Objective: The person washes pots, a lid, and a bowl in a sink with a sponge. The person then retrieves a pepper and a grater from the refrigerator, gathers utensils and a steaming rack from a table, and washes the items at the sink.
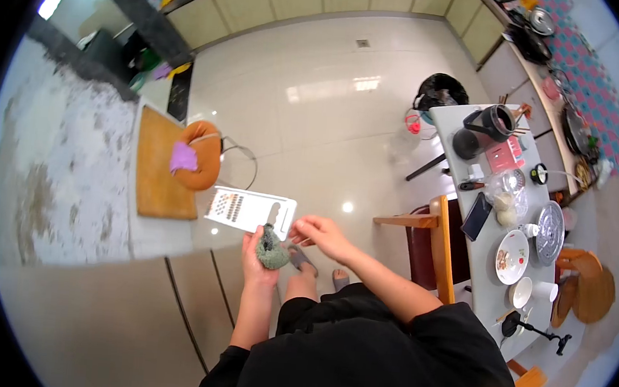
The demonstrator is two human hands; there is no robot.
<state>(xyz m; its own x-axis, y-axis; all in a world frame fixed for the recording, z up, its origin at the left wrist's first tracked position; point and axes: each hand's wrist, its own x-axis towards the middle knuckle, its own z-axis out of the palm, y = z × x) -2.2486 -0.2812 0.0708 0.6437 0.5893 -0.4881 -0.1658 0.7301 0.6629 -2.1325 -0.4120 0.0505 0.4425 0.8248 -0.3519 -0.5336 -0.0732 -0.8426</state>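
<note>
My left hand [258, 268] is closed around a green-grey fuzzy cloth [273, 255] and the lower edge of a white grater [248, 212]. The grater is held out flat, with rows of dark holes at its left end and a slot near its right end. Just right of the cloth is my right hand [323, 238], its fingers loosely curled and apart, with nothing visible in them. It is close to the grater's right end; whether it touches is unclear.
An orange round stool [202, 157] with a purple cloth [183, 158] stands ahead left, by a wooden board [153, 170]. At right, a table [484, 269] carries bowls, a phone [476, 216] and a black appliance [480, 134]. A wooden chair [439, 240] and a black-lined bin [441, 92] stand nearby.
</note>
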